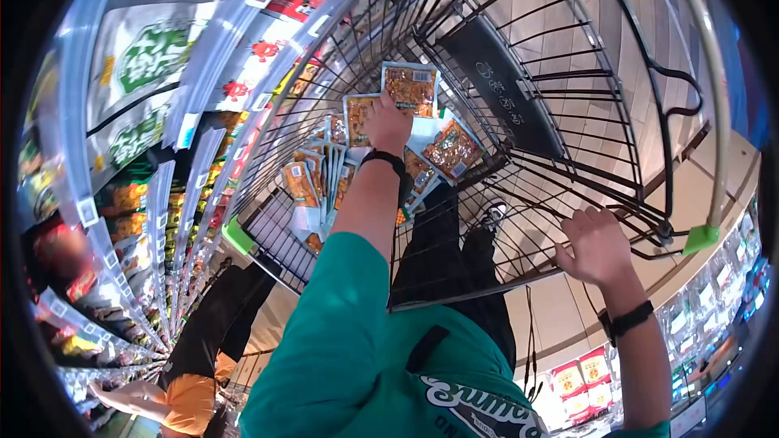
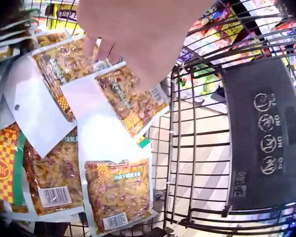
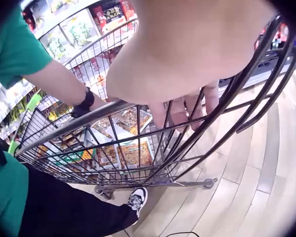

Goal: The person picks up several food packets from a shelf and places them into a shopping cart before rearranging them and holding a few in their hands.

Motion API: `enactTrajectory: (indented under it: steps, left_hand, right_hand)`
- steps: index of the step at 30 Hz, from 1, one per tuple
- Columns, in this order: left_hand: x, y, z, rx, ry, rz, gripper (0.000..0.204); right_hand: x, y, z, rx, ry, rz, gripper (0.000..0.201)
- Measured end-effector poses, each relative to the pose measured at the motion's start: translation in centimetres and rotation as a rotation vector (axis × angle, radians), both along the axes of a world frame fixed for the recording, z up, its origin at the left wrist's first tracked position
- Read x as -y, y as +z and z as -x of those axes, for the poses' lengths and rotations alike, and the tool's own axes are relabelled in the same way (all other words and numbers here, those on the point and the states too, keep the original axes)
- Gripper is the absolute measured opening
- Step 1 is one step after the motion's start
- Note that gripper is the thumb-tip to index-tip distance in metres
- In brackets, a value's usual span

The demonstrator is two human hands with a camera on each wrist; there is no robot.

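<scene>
In the head view my left hand [image 1: 388, 124] reaches down among flat packets of brown food in a wire cart. Thumb and fingers of the left hand [image 2: 133, 44] pinch the edge of a packet [image 2: 123, 101] lying over others in the left wrist view; part of the grip is hidden. Another packet [image 2: 119, 192] lies just below it. My right hand [image 1: 596, 245] is at the cart's side. Fingers of the right hand [image 3: 187, 59] hook over the cart's rim [image 3: 101, 112] and hang behind its wires in the right wrist view.
Shelves of bagged goods [image 1: 150, 57] line the left side. A black panel [image 1: 505, 89] is fixed to the cart's wire wall. Another person in orange [image 1: 191, 401] is at lower left. Red packages [image 1: 583, 385] stand at lower right. My shoe [image 3: 136, 200] is beside the cart.
</scene>
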State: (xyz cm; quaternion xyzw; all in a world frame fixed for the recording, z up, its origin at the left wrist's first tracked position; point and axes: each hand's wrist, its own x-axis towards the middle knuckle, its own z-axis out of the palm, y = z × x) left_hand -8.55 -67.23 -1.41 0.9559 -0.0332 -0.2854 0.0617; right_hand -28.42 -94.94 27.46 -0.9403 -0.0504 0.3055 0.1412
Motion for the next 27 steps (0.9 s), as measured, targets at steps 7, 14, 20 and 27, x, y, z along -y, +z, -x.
enactTrajectory:
  steps: [7,14,20,27]
  left_hand:
    - [0.1,-1.7,0.8,0.137,-0.031,-0.029,0.068]
    - [-3.2,-2.1,2.3,-0.103,0.286,0.230,0.034]
    - [-1.3,-0.5,3.7,-0.210,-0.077,-0.197,0.048]
    - [-2.4,-3.8,6.8,-0.107,0.305,-0.036,0.024]
  right_hand:
    - [-0.2,-0.5,0.4,0.009,-0.050,-0.017,0.017]
    - [-0.6,-0.2,0.7,0.049,-0.067,-0.042,0.017]
    - [-1.1,-0.2,0.1,0.023,-0.017,-0.031,0.016]
    - [-0.6,-0.6,0.4,0.016,0.038,-0.023,0.018]
